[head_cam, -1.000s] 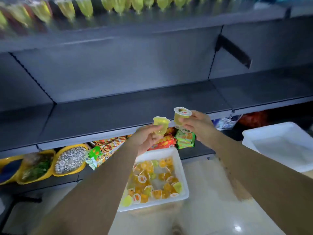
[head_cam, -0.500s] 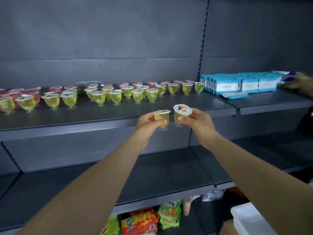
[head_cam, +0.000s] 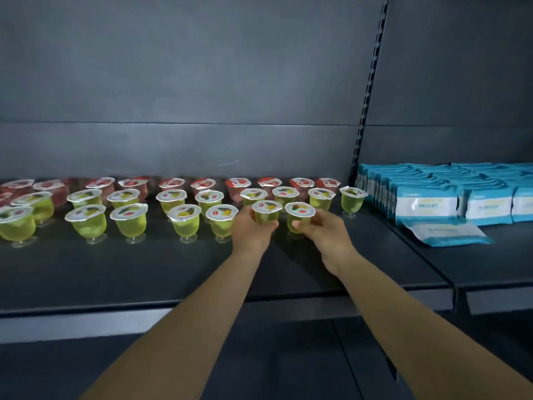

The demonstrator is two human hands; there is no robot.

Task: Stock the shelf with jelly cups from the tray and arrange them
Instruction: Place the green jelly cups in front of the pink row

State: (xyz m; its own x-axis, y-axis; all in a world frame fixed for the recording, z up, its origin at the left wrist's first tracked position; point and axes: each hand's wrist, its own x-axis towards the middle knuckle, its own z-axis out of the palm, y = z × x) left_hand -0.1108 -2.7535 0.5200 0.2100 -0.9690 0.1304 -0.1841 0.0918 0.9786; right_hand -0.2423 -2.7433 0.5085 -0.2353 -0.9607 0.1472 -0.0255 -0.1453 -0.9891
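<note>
Each grip clamped on a green jelly cup, left hand [head_cam: 250, 226] and right hand [head_cam: 323, 229] reach the shelf [head_cam: 144, 272]; setting both into the front row looks next.

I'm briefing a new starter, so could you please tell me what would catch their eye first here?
Rows of jelly cups stand on the dark shelf, yellow-green in front and red behind. At centre, the left hand and right hand each hold one more yellow-green cup. Blue-and-white packets are stacked to the right.
</note>
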